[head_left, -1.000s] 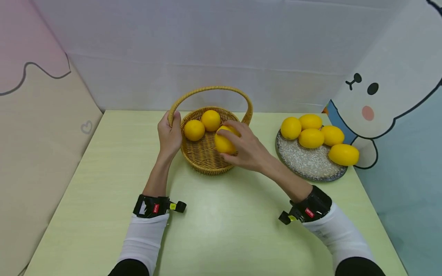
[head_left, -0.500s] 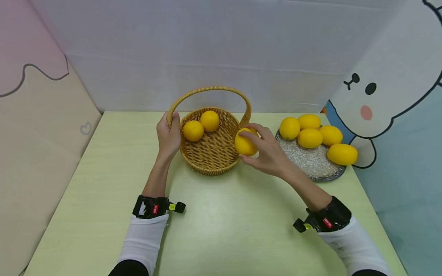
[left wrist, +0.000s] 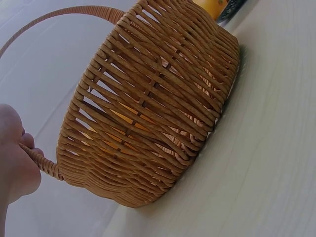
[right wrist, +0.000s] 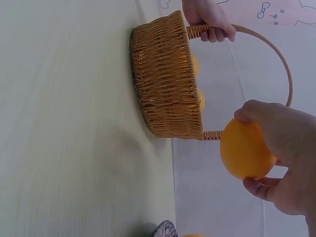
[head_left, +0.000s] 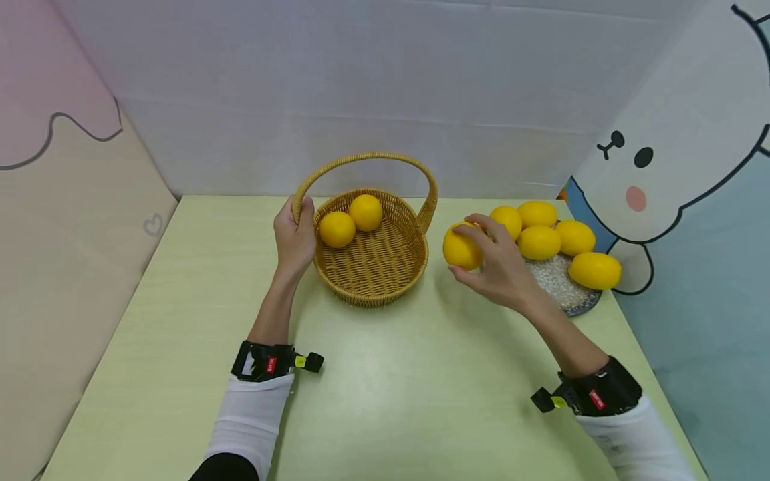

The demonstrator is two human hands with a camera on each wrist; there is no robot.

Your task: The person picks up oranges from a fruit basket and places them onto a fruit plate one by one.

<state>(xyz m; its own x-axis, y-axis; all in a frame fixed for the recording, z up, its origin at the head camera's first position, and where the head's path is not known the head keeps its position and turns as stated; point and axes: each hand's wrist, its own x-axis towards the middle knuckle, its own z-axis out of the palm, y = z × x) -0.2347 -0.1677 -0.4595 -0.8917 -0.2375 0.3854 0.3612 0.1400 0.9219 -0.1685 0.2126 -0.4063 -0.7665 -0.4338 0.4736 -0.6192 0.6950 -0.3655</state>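
Note:
My left hand grips the left end of the handle of a round wicker basket standing on the table. Two yellow lemons, one at the back and one at the left, lie inside it. Between the basket and the plate, my right hand holds another lemon by thumb and fingertips. The right wrist view shows this lemon raised above the table. Right of that hand, a speckled grey plate bears several lemons, partly hidden behind the hand.
The pale green table reaches back to a white wall sheet. A panel with a cartoon animal face borders the right side, and a beige and pink panel the left.
My right hand has carried the lemon out from over the basket, to the right toward the plate. The left hand keeps its grip on the handle, and the basket stays in place.

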